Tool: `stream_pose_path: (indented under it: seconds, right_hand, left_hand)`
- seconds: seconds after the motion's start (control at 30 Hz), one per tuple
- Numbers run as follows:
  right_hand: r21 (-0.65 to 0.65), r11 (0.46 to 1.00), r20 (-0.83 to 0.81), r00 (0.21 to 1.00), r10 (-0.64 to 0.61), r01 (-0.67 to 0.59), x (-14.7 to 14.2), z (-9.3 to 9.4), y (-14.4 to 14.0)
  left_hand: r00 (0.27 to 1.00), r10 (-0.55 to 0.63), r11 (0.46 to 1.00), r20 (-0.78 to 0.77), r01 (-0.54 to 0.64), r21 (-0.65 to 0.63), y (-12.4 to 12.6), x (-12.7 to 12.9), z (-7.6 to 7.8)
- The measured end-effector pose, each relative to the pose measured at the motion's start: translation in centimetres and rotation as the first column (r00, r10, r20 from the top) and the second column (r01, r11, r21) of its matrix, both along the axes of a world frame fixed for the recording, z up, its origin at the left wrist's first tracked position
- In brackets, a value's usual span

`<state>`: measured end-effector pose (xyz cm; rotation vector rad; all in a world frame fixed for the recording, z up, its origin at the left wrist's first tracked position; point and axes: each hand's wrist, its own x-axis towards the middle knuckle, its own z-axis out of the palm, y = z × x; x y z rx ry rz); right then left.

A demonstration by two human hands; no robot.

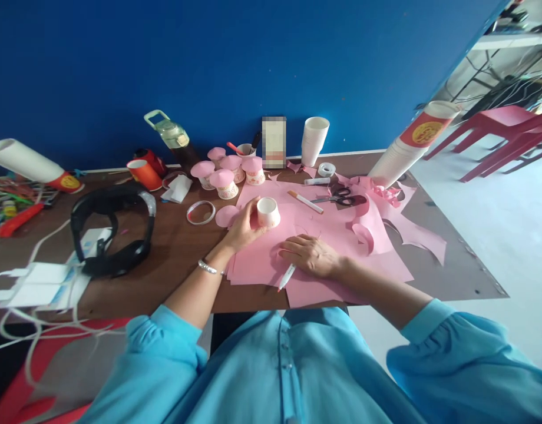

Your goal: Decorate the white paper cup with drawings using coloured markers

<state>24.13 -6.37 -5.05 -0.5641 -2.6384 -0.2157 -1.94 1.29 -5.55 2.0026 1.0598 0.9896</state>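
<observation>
In the head view my left hand (247, 227) is closed around the side of a short white paper cup (268, 213), its open end facing up. My right hand (313, 254) rests palm down on pink paper sheets (257, 265). A white marker (287, 277) with a red tip sticks out from under its thumb side; the fingers curl over it, partly hidden. Beside my left hand lies a pink paper disc (227, 216). Several small cups with pink cone tops (224, 184) stand behind it. An orange-and-white marker (305, 201) and black-handled scissors (339, 197) lie on the sheets.
Stacked paper cups (315, 141) stand by the blue wall, near a tape roll (326, 169). A longer cup stack (415, 144) leans right, by curled pink scraps (423, 232). Leftward are a clear bangle (201, 213), a bottle (171, 135), a black headset (114, 229) and white cables (36, 288).
</observation>
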Motion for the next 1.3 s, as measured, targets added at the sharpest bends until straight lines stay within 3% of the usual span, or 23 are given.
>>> stream_pose_path:
  seconds: [0.2,0.27,0.37,0.47,0.53,0.6,0.7,0.77,1.03,1.17,1.27,1.3]
  right_hand:
    - [0.047,0.999,-0.154,0.988,0.001,0.006,1.6,-0.2,0.5]
    - [-0.018,0.996,-0.213,0.973,-0.088,0.086,2.4,-0.5,0.9]
    - [-0.169,0.949,-0.29,0.907,-0.305,0.266,3.3,-0.9,1.6]
    - [-0.237,0.911,-0.306,0.865,-0.399,0.336,3.8,-1.1,2.2]
    - [-0.269,0.893,-0.306,0.848,-0.434,0.36,4.0,-1.1,2.3]
    - [-0.291,0.885,-0.302,0.843,-0.445,0.363,4.0,-1.1,2.3]
    - [-0.303,0.887,-0.3,0.848,-0.437,0.349,4.0,-0.9,2.2]
    - [-0.316,0.885,-0.303,0.848,-0.436,0.342,4.1,-0.8,2.2]
    - [-0.423,0.829,-0.367,0.768,-0.525,0.365,4.3,-0.8,2.0]
    - [-0.539,0.744,-0.338,0.708,-0.62,0.394,3.8,-0.3,1.5]
    - [-0.655,0.65,-0.309,0.649,-0.695,0.384,2.9,1.5,0.4]
    - [-0.692,0.627,-0.286,0.662,-0.693,0.357,2.7,2.4,-0.1]
  left_hand:
    - [0.997,0.066,0.996,0.026,-0.064,-0.066,-0.6,0.4,0.9]
    - [0.997,0.075,0.994,0.033,-0.072,-0.086,-0.9,0.6,1.3]
    - [0.995,0.092,0.99,0.026,-0.088,-0.107,-1.2,1.0,1.7]
    - [0.989,0.135,0.974,0.069,-0.119,-0.195,-1.2,1.4,2.2]
    - [0.971,0.105,0.939,0.216,-0.025,-0.342,-1.0,1.8,2.8]
    - [0.958,0.058,0.922,0.282,0.057,-0.382,-0.7,2.3,3.5]
    - [0.872,0.019,0.855,0.488,0.239,-0.46,-0.3,3.1,4.2]
    - [0.813,0.043,0.806,0.58,0.315,-0.501,-0.2,3.8,4.1]
    - [0.674,0.146,0.705,0.724,0.443,-0.554,-1.3,5.1,2.5]
    - [0.643,0.171,0.649,0.746,0.496,-0.576,-1.1,4.8,2.3]
    - [0.618,0.227,0.645,0.753,0.484,-0.592,-0.9,4.5,2.1]
    - [0.615,0.225,0.649,0.756,0.484,-0.587,-0.9,4.4,2.0]
